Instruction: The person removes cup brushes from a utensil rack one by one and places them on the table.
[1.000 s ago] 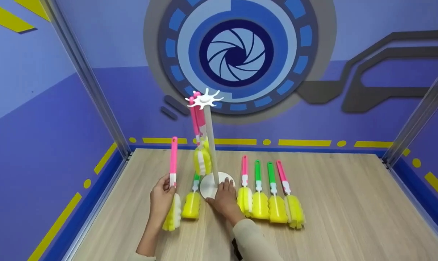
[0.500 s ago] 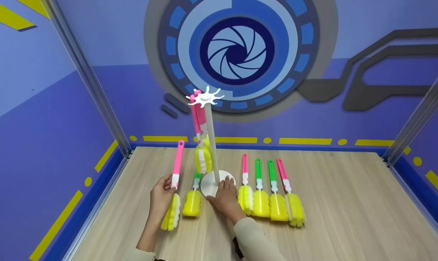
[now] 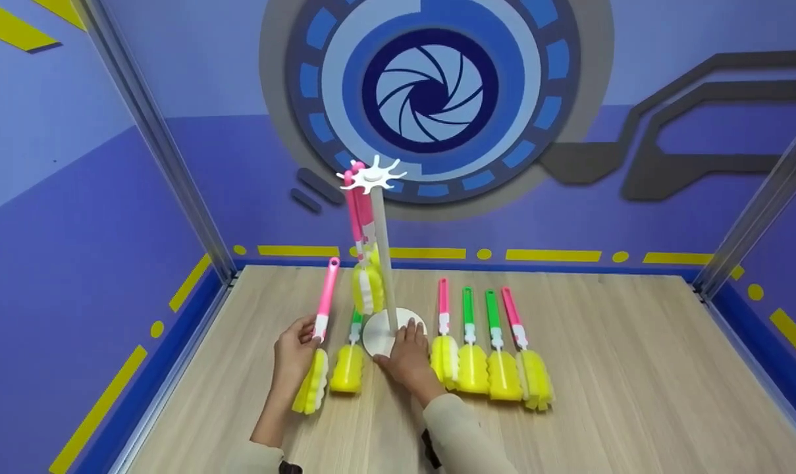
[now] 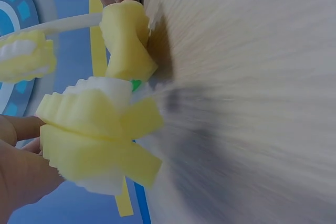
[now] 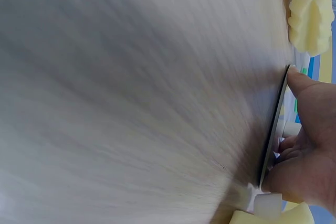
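In the head view my left hand (image 3: 295,353) pinches a pink-handled sponge bottle brush (image 3: 327,299) at the white neck below its handle. Its yellow-and-white sponge head (image 4: 94,135) points down toward the tabletop, and the handle leans right. My right hand (image 3: 408,355) lies with extended fingers on the round white base (image 3: 376,337) of a stand; the right wrist view shows the thumb at the base's edge. From the base rises a pole (image 3: 382,257) topped by a white ring of hooks (image 3: 372,176). Pink-handled brushes (image 3: 366,286) hang on its left side.
Left of the base lies a green-handled brush (image 3: 348,368), partly behind the hanging ones. Several pink- and green-handled brushes (image 3: 473,368) lie side by side right of my right hand. The wooden table (image 3: 641,368) is enclosed by blue printed walls (image 3: 635,230).
The handle of the held brush has tipped to the right, toward the stand, its top end now slightly lower. My right hand stays on the base.
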A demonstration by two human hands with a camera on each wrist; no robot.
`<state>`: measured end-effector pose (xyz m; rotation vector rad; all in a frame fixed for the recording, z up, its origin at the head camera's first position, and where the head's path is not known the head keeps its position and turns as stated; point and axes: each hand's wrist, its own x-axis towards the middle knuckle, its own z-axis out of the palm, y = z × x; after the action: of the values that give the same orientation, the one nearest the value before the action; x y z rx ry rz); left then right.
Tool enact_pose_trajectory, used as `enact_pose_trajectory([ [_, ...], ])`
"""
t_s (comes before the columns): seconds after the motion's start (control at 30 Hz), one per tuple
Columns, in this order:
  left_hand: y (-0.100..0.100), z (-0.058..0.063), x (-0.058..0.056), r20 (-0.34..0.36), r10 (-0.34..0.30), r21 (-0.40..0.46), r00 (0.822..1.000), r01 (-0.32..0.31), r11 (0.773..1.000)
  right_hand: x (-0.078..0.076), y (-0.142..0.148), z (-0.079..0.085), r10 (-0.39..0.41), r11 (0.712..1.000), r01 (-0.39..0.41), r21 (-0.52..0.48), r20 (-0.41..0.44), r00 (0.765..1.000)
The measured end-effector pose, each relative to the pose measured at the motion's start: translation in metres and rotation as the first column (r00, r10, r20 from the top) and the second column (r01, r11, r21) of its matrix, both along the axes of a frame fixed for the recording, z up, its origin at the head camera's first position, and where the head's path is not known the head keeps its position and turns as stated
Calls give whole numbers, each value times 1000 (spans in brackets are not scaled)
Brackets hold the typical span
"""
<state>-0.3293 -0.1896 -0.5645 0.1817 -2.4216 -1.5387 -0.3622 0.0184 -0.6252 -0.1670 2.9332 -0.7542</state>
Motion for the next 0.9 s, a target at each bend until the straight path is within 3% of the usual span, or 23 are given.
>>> enact_pose_trajectory([
  [0.23,-4,-3,-10,-7,-18,-23,1000,18,1000,2,-1,2,4,1000,-4,6,8,1000],
  [0.57,-4,-4,-31,145,-29,87,989,17,996,2,0,4,-8,1000,7,-8,-18,1000],
  [0.8,0,-11,-47,175,-19,55,984,9,998,1,0,2,-9,1000,10,-14,2,1000],
  [0.9,1,-17,-52,221,-26,63,975,12,998,1,0,2,-10,1000,10,-26,-7,1000],
])
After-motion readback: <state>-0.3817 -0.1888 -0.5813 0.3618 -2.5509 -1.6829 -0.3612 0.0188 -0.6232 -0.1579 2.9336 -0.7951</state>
